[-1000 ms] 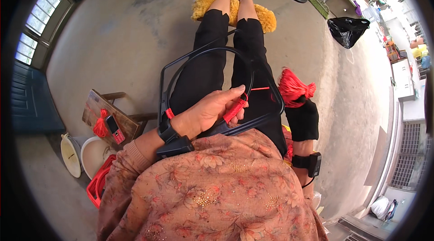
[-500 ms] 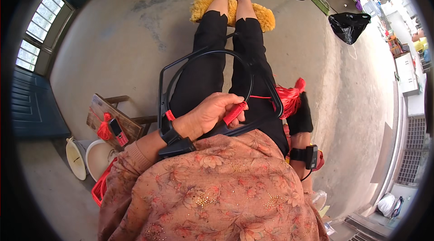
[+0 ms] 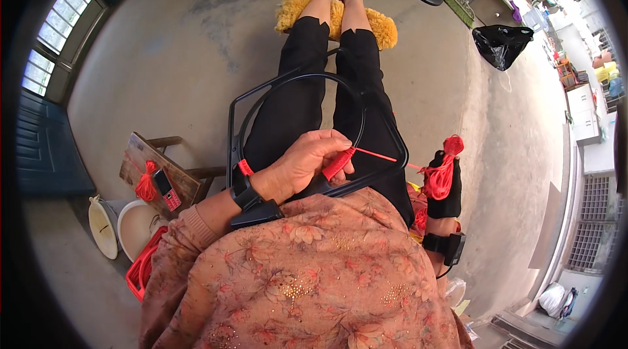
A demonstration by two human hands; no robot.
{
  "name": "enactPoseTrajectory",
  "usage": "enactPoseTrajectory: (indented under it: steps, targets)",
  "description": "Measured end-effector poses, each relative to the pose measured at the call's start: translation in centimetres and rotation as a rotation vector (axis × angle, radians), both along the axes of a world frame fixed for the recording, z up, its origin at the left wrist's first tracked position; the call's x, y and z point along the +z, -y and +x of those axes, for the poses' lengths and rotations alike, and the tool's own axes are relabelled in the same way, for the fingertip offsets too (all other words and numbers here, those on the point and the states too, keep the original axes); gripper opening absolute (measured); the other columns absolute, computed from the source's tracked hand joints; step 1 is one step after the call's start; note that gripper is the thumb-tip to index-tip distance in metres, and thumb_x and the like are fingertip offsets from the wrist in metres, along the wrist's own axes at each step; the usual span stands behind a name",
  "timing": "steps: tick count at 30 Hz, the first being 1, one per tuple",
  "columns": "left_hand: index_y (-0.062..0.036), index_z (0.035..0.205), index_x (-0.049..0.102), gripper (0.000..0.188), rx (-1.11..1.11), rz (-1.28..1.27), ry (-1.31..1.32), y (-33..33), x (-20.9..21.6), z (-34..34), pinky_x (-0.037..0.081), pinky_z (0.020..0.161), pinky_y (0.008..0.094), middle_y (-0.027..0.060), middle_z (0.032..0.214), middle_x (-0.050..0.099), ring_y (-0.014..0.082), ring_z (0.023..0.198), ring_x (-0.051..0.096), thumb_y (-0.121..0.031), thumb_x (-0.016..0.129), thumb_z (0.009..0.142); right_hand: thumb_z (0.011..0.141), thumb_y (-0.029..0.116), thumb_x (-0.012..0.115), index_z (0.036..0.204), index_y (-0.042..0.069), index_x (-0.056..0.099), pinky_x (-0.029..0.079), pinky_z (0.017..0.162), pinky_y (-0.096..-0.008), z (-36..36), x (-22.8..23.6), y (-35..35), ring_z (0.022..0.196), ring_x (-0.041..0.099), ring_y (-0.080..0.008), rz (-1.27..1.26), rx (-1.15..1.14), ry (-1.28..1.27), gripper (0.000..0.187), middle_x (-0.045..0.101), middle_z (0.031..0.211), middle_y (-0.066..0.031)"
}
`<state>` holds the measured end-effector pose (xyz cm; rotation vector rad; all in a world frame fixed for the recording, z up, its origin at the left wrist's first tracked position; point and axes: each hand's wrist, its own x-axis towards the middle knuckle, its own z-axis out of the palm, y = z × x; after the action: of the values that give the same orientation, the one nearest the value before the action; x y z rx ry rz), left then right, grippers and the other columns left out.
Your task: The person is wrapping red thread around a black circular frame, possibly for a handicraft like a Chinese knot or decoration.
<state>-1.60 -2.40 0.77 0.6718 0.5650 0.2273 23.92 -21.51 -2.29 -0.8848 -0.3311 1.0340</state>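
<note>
A black frame with a round hoop inside it lies across my lap. On the hoop's near right part sits a tightly wound red cord wrapping. My left hand is closed around this wrapped part, thumb and fingers pinching at its upper end. From there a taut red cord runs right, past the frame's right side. My right hand, in a black glove, is closed on a looped red cord bundle outside the frame. Its fingers are partly hidden by the loops.
To the left, a wooden stool bears a red-and-black phone and a red cord hank. White buckets stand beside it. My feet rest over a yellow fluffy roll. A black plastic bag lies at the far right.
My right hand has swung a little right and nearer me, and the cord bundle, blurred before, now hangs over the glove. The cord has drawn straight. My left hand keeps its hold.
</note>
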Motion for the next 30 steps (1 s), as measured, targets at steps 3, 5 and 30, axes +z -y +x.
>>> enactPoseTrajectory:
  steps: [3,5,30]
  targets:
    - [-0.0027,0.090,0.058,0.016,-0.003,0.001,-0.011,0.0,-0.1,0.1,0.051,0.053,0.0263,0.0150,0.072,0.064,0.0179,0.056,0.062,-0.019,0.057,0.090,0.093,0.025,0.053,0.119,0.003,0.053,0.051,0.078,-0.0301,-0.7,1.0,-0.2,0.086,0.061,-0.0171,-0.169,0.132,-0.136,0.034,0.062,0.096,-0.0075]
    - [-0.0019,0.092,0.058,0.017,0.002,0.001,-0.014,0.0,-0.3,0.0,0.051,0.052,0.0274,0.0160,0.072,0.064,0.0187,0.056,0.062,-0.019,0.058,0.089,0.089,0.016,0.057,0.121,0.002,0.053,0.050,0.082,-0.0304,-3.9,3.1,-2.9,0.091,0.061,-0.0167,-0.283,0.222,0.041,0.035,0.063,0.101,-0.0071]
    - [-0.0013,0.087,0.059,0.020,0.044,0.200,-0.091,0.5,0.7,-0.1,0.049,0.050,0.0240,0.0074,0.074,0.063,0.0125,0.056,0.061,-0.020,0.055,0.093,0.091,0.012,0.060,0.111,0.002,0.058,0.053,0.071,-0.0278,-9.3,5.4,-11.1,0.079,0.064,-0.0175,-0.187,0.611,-0.133,0.022,0.065,0.090,-0.0089]
